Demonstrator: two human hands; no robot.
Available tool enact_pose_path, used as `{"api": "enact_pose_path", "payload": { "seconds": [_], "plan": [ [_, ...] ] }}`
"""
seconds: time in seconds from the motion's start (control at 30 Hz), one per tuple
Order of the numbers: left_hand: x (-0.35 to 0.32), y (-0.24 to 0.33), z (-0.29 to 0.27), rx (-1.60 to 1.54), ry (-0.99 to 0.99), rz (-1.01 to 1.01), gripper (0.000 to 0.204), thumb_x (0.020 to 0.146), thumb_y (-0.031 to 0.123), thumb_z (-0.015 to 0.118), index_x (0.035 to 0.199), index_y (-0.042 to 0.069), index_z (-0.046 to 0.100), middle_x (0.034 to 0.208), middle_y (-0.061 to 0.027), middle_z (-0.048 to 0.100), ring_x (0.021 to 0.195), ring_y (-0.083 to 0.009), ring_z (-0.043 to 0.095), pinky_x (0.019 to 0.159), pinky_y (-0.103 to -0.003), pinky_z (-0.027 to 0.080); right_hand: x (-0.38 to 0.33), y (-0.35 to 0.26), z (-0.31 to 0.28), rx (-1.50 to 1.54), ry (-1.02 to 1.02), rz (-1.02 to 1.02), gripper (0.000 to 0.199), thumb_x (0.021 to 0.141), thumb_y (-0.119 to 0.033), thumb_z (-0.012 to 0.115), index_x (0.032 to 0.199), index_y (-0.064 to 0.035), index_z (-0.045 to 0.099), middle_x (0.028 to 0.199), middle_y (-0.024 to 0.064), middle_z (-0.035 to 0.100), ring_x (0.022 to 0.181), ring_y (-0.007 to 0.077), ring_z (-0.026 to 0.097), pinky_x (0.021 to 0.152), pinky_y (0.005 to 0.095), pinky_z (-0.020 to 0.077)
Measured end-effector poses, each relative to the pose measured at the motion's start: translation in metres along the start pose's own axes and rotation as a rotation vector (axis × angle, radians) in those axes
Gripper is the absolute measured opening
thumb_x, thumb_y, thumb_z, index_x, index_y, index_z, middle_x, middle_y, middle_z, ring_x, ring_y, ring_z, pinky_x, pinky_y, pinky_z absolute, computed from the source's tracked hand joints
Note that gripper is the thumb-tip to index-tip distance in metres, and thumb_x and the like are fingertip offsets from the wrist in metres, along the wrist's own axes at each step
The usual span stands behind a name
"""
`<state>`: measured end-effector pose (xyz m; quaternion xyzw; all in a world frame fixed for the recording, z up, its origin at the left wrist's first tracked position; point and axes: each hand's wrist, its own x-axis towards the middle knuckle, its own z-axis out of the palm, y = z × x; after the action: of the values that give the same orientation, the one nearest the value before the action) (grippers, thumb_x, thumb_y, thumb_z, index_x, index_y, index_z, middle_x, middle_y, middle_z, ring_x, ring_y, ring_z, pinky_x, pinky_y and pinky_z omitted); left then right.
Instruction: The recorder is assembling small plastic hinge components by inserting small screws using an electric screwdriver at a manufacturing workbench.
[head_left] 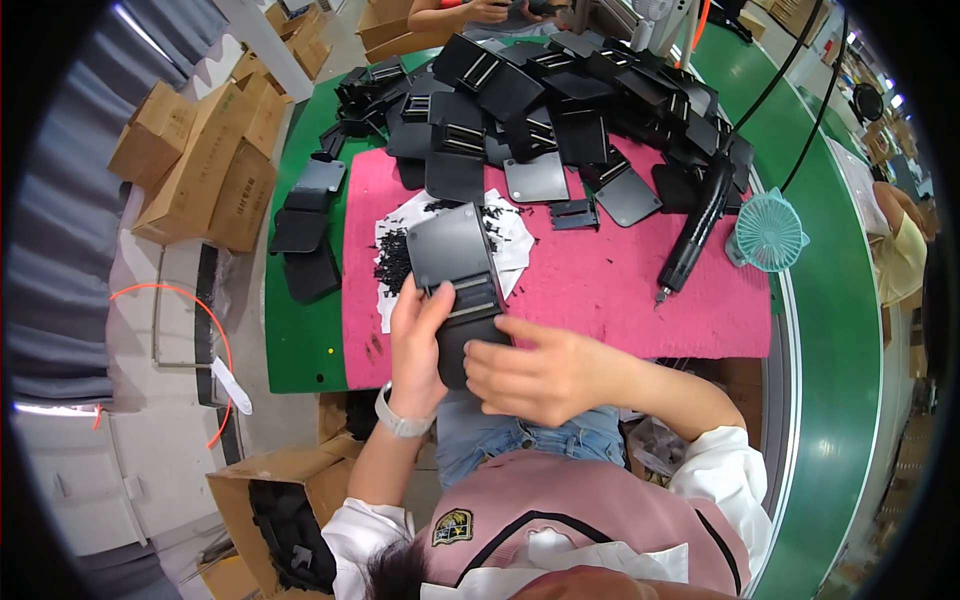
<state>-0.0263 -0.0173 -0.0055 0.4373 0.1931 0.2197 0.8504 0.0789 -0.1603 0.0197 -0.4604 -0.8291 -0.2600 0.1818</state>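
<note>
Above the near edge of the pink mat (600,285), the black hinged bracket (452,248) runs lengthwise near to far, the left hand (413,348) gripping its left side, the right hand (540,375) curled at its near right edge, whether pinching I cannot tell.

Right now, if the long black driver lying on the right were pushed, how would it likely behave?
The driver looks rigid, so it would probably move as one piece. Being long and rounded, it could roll sideways on the pink mat. The black cable rising from its upper end might tug back.
</note>
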Motion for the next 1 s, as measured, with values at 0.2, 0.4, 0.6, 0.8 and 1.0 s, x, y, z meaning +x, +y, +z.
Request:
{"api": "enact_pose_path", "payload": {
  "seconds": [0.2,0.4,0.6,0.8,1.0],
  "plan": [
    [0.046,0.022,0.003,-0.007,-0.066,0.042,0.026,0.096,0.016,0.052,0.119,0.002,0.053,0.104,-0.0054,0.062,0.092,-0.0136,0.062,0.079,-0.028,0.052,-0.043,0.061,-0.012,-0.059,0.04,0.935,0.025,0.072,-0.009,0.07,0.095,-0.004,0.062,0.091,0.0113,0.063,0.083,0.0281,0.062,0.068,0.039,0.0521],
    [0.096,0.023,0.01,0.09,-0.169,0.223,0.028,0.098,0.021,0.05,0.119,0.002,0.055,0.107,-0.0047,0.063,0.094,-0.0122,0.061,0.081,-0.026,0.049,-0.099,0.125,-0.014,-0.443,-0.349,1.349,0.042,0.075,-0.015,0.07,0.114,-0.0051,0.059,0.099,0.0136,0.063,0.093,0.0313,0.062,0.076,0.04,0.052],
    [0.086,0.033,-0.016,-0.137,-0.092,0.358,0.033,0.099,0.021,0.045,0.124,0.0,0.051,0.115,-0.0099,0.061,0.098,-0.0187,0.063,0.083,-0.032,0.053,-0.094,0.121,-0.002,-0.375,-0.444,1.354,0.036,0.073,-0.024,0.072,0.105,-0.0075,0.067,0.101,0.0095,0.063,0.096,0.0279,0.062,0.073,0.0386,0.0525],
    [0.088,0.04,-0.029,-0.429,-0.03,0.208,0.033,0.097,0.026,0.047,0.112,0.001,0.061,0.107,-0.0132,0.066,0.095,-0.025,0.065,0.083,-0.037,0.054,-0.077,0.122,0.002,-0.41,-0.187,1.143,0.017,0.078,-0.017,0.067,0.093,-0.0089,0.068,0.094,0.005,0.06,0.09,0.0228,0.06,0.068,0.0351,0.052],
    [0.092,0.031,-0.03,-0.477,-0.03,0.079,0.033,0.095,0.026,0.049,0.115,0.002,0.06,0.109,-0.0133,0.066,0.097,-0.0271,0.065,0.086,-0.04,0.053,-0.071,0.13,0.026,-0.498,-0.412,1.094,0.026,0.075,-0.022,0.071,0.099,-0.0129,0.068,0.088,0.0049,0.056,0.085,0.0214,0.06,0.061,0.034,0.0516]
  ]
}}
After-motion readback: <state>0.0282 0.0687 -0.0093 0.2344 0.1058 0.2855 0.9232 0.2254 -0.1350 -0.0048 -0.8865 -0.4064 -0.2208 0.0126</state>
